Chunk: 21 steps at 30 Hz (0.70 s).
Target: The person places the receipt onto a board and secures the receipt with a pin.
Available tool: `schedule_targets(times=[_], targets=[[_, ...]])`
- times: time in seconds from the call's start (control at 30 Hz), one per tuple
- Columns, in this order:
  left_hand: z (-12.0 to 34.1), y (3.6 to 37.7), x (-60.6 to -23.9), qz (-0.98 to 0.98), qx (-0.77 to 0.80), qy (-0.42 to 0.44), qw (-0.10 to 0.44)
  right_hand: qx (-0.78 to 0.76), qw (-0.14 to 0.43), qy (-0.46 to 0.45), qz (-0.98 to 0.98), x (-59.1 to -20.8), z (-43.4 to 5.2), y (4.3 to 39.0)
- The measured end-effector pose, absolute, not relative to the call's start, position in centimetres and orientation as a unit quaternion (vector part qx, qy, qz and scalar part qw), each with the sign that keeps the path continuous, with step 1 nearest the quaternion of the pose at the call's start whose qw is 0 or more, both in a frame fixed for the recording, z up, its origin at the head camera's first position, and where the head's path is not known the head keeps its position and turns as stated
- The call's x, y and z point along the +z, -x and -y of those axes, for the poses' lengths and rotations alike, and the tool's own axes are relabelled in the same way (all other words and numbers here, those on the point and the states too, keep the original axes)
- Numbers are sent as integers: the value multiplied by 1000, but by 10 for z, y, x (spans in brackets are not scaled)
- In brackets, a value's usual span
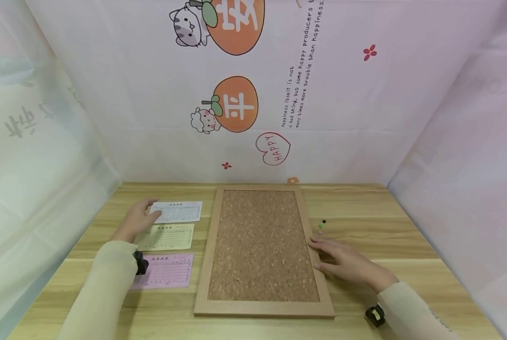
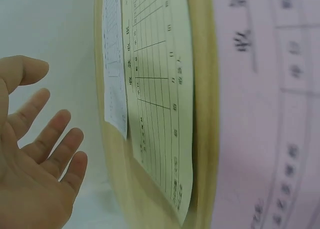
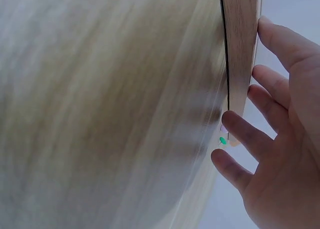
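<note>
My left hand (image 1: 139, 219) is at the left end of a white printed slip (image 1: 181, 212). In the left wrist view its fingers (image 2: 52, 131) are spread and slightly bent, with nothing between them. Below the white slip lie a pale yellow slip (image 1: 172, 237) and a pink slip (image 1: 168, 271), the pink one partly behind my wrist. A cork board (image 1: 262, 245) in a wooden frame (image 1: 263, 308) lies flat in the middle of the table. My right hand (image 1: 348, 262) rests its fingertips on the frame's right side, fingers extended.
Small push pins, one black (image 1: 324, 221), one green (image 1: 320, 226) and one pale (image 1: 320, 232), lie right of the board, just beyond my right hand. The wooden table (image 1: 364, 203) meets a printed white cloth (image 1: 342, 151) at the back; more cloth hangs on both sides.
</note>
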State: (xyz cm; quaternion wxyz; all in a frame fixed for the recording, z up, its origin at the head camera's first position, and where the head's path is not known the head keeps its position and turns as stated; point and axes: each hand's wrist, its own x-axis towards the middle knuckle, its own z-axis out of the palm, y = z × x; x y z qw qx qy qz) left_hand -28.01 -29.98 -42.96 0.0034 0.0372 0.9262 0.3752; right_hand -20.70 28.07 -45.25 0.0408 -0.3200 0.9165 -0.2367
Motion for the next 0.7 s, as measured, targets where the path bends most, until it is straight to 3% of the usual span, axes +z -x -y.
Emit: schedule_targets(times=[0.4, 0.7], targets=[[312, 299, -442, -927, 374, 14, 13, -248, 61, 308, -916, -451, -278, 205], [307, 296, -442, -937, 343, 50, -33, -252, 74, 307, -915, -450, -279, 205]])
